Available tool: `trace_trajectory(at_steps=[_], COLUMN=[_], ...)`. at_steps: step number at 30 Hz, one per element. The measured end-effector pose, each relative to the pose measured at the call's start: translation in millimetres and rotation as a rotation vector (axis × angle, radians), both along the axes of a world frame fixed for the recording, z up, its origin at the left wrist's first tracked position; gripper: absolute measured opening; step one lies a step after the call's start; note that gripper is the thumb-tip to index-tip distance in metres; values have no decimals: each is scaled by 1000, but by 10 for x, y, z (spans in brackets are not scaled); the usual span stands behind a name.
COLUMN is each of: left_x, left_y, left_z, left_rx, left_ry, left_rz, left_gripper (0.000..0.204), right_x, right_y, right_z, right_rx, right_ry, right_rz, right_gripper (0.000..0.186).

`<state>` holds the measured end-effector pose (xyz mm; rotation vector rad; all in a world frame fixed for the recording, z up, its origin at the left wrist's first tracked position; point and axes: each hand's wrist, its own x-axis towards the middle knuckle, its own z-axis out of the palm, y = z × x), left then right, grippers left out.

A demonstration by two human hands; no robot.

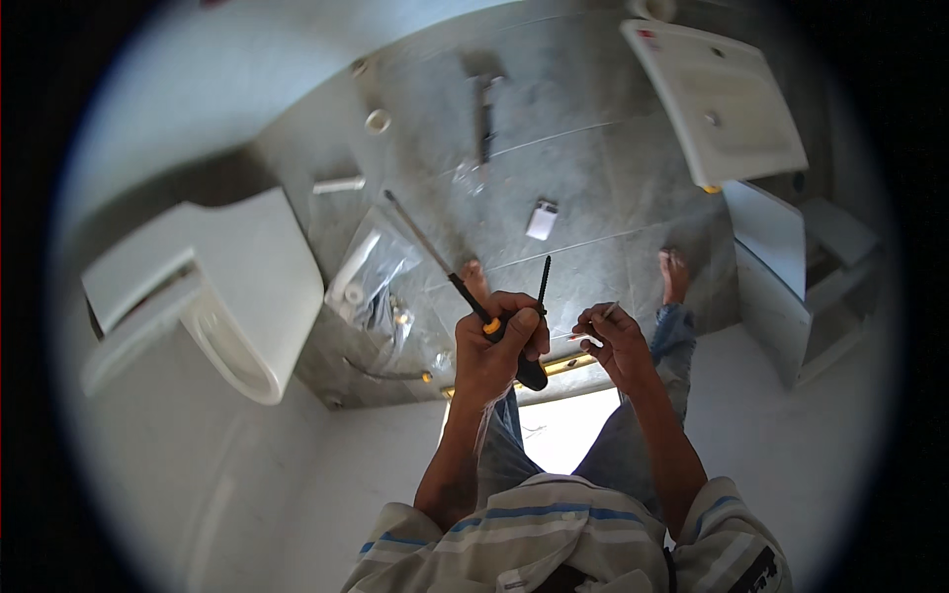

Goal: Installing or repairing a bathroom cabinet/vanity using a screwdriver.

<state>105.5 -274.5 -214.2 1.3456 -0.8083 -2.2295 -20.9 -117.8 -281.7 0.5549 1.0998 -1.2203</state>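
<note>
My left hand point(499, 341) is closed around the black and yellow handle of a screwdriver point(425, 240), its long shaft slanting up to the left. The same hand pinches a long dark screw point(546, 282) between thumb and finger, pointing upward. Just to the right, my right hand point(618, 341) is half curled, with a thin white stick-like piece point(612, 308) between its fingers. A small white and orange bit shows at its fingertips, too small to name. Both hands are raised in front of my body, apart from each other.
A white toilet point(252, 287) stands left, a white washbasin point(732, 109) upper right, above a pale cabinet point(771, 277). On the grey tiles lie a clear plastic bag point(381, 262), a small white box point(542, 219), a flexible hose point(381, 375) and a yellow bar point(568, 365) near my legs.
</note>
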Motion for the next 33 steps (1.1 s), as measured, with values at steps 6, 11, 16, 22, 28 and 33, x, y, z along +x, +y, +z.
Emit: trace_trajectory(at_steps=[6,11,16,22,28,33], left_x=[-1289,-2429,-3605,-5059,-6357,-7089], left_y=[661,1366,1814,2620,3495,3825], left_z=[352,674,527,253,-296,-823], left_rx=[90,97,-55,-223,-593,-1017], left_ry=[-113,-129,-239,-395,-270,-261], left_rz=[-659,-910,-1019,-1274,-1492,-1566], left_gripper=[11,20,28,27,29,39], right_x=[-1122,-2066,-3051,-3903,-4446,-4662], right_y=[419,1218,1971,2746,3470,3747], right_z=[729,1272,2444,2954,3077,3040], right_rx=[-159,-140,-581,-1160,-1129,-1133], right_ry=[239,183,91,5,68,46], right_rz=[-57,-368,-961,-1564,-1667,-1710], right_gripper=[15,18,20,28,27,25])
